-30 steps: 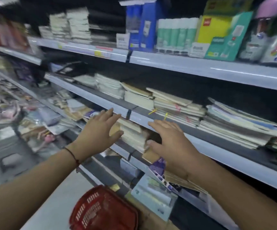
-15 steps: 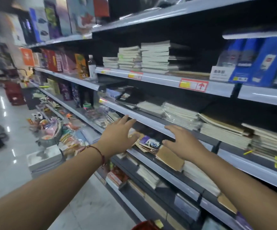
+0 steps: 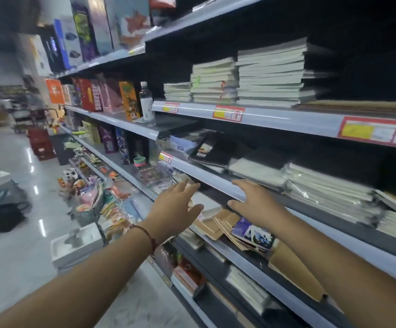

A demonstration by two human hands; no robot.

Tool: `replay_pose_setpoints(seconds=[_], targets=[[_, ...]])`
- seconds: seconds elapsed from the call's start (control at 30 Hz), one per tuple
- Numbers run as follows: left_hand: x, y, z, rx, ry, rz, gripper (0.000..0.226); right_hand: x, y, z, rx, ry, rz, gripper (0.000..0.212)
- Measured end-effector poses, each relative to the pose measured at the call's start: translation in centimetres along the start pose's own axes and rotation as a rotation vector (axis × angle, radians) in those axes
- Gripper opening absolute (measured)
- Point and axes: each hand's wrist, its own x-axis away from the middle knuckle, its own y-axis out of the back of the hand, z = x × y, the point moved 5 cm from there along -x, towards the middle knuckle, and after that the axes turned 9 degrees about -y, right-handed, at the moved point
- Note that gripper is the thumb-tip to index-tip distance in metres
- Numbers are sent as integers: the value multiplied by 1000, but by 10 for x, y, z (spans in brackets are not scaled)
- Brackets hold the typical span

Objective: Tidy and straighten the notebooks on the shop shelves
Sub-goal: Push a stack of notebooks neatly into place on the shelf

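**Both hands reach toward a messy notebook shelf**

Shop shelving (image 3: 258,259) runs along the right of a glossy-floored aisle, several grey tiers deep. Nearest, both bare forearms stretch forward over the lower tiers. On the left wrist sits a thin red cord bracelet (image 3: 144,233). The left hand (image 3: 175,207) hovers with fingers spread and straight, its grip wide and holding nothing. The right hand (image 3: 253,204) is likewise flat and open, fingers extended at the front edge of the tier above, thumb hanging below it; whether it touches the rail cannot be told. Just under and between the hands lies a fanned, crooked heap of brown-covered notebooks (image 3: 220,223), with a purple-covered notebook (image 3: 251,230) tilted on top. Further up, plastic-wrapped notebook stacks (image 3: 329,192) lie on the next tier. Above them, neater pale stacks (image 3: 270,74) rest behind red-and-yellow price labels (image 3: 229,113). Farther down the aisle stand a clear bottle (image 3: 146,102) and upright colourful boxes (image 3: 95,98).
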Motion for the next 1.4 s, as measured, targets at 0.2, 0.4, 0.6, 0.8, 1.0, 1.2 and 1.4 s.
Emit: replay_pose_setpoints(seconds=[0.2,0.4,0.6,0.8,1.0,1.2,1.4], targets=[[-49,-4,60,-28,1,1,65,-58,-15,25,84,64,-11,64],[-110,-12,105,-49,-47,26,66,-107,-32,35,249,24,-18,64],[-178,-37,137,-44,-149,30,65,-159,-41,37,346,-108,-69,66],[-229,-51,170,360,-92,-137,51,-216,-42,32,329,-491,-160,61],[-248,-53,188,760,-23,-60,27,-241,-52,42,378,-689,-217,65],[-261,-52,194,922,-45,113,16,-240,-55,50,305,-739,-332,53],[-248,-57,190,1226,37,132,25,-218,-57,62,24,-626,-561,61]])
